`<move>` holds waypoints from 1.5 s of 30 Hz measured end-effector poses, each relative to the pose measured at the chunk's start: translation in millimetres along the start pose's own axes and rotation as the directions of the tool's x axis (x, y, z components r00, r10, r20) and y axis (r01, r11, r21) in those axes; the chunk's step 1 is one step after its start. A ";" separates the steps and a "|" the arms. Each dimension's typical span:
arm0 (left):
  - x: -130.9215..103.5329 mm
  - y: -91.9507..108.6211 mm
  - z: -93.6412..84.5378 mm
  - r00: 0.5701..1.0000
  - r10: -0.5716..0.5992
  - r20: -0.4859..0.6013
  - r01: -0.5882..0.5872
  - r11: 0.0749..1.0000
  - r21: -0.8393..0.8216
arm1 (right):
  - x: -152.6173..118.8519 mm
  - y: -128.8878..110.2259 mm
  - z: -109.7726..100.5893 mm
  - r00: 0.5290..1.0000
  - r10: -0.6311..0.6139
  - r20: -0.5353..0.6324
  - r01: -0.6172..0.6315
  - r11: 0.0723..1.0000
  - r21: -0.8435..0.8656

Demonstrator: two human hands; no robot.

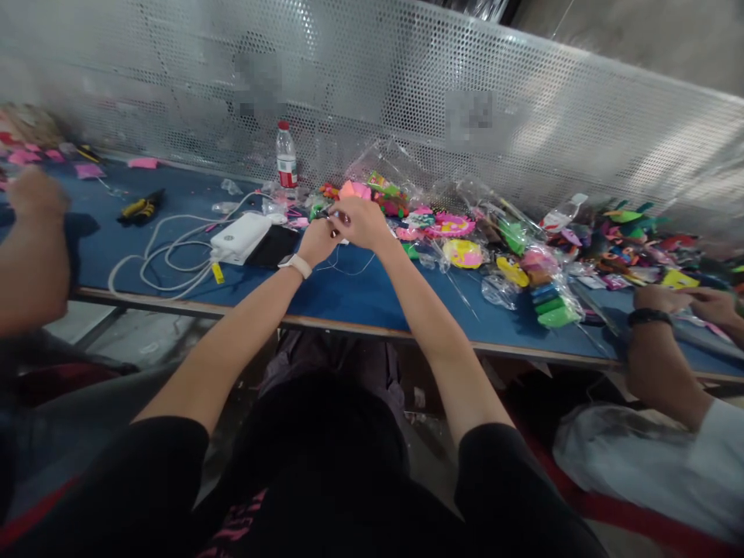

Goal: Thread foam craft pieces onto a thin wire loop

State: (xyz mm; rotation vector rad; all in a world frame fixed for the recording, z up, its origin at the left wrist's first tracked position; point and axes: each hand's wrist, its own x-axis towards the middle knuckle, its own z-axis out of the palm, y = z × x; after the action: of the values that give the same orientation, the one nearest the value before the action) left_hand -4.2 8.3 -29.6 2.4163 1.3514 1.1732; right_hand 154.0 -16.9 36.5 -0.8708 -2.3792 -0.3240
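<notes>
1. Head view, the hands: the left hand (pixel 318 239) and the right hand (pixel 359 222) are held together above the blue bench (pixel 325 291), well forward of its near edge. A small piece (pixel 335 225), dark with a pale pink tip, is pinched between them. The fingers of both hands are closed narrowly on it; what the piece is cannot be told, since it is tiny and partly hidden.

2. Head view, the grip: the work appears to be fine two-handed handling of that small piece. It would be done best with one hand kept as the steady hold and only the fingertips of the other moved, so that the piece is not twisted or dropped.

3. Head view, the surroundings: a white power bank (pixel 241 237) with its coiled white cable (pixel 156 263) lies just left of the hands, beside a dark phone (pixel 273 246). The wrists are best kept clear of that cable. A water bottle (pixel 286 159) stands upright behind, near the perforated metal screen (pixel 407 93).

4. Head view, the supply: a heap of colourful toy parts (pixel 459 232) in clear bags is spread to the right, within reach of the right hand.

5. Head view, other people: a co-worker's arm (pixel 32 256) is raised at the left, and another co-worker's hands (pixel 691 302) rest on the bench at the right; elbows are best kept in.
</notes>
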 end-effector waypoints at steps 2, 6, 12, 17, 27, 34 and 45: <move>0.5 -2.6 3.8 0.998 -0.056 -0.006 0.056 0.996 0.076 | -12.4 24.5 20.5 0.996 0.028 0.083 -0.030 0.999 0.019; 1.2 -12.0 8.5 0.993 -0.100 -0.066 0.106 0.991 0.086 | -30.5 34.5 34.3 0.996 0.065 0.062 -0.068 0.997 0.048; 0.0 -22.1 7.6 0.993 -0.014 -0.121 0.008 0.999 -0.047 | -37.5 44.1 46.0 0.978 0.190 0.086 -0.194 0.980 0.037; -2.1 -16.4 5.7 0.991 -0.049 -0.128 0.037 0.995 -0.095 | -39.1 47.1 57.1 0.968 0.248 0.028 -0.249 0.962 0.111; -0.2 -6.9 2.7 0.993 -0.108 -0.046 0.077 0.895 -0.439 | -38.6 41.1 52.3 0.969 0.242 -0.056 -0.233 0.963 0.132; 2.3 -11.0 1.4 0.996 -0.078 -0.031 0.053 0.873 -0.485 | -39.5 43.8 51.2 0.970 0.222 -0.097 -0.206 0.967 0.152; 0.1 -5.9 -2.8 0.999 0.018 -0.045 -0.030 0.956 -0.293 | -43.0 47.3 47.8 0.964 0.247 -0.100 -0.233 0.964 0.130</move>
State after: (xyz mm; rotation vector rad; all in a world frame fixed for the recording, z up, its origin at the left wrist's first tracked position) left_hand -10.0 11.1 -30.3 2.2140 1.0706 1.3318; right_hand 190.5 16.3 -26.2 -1.0429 -2.1345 -0.1318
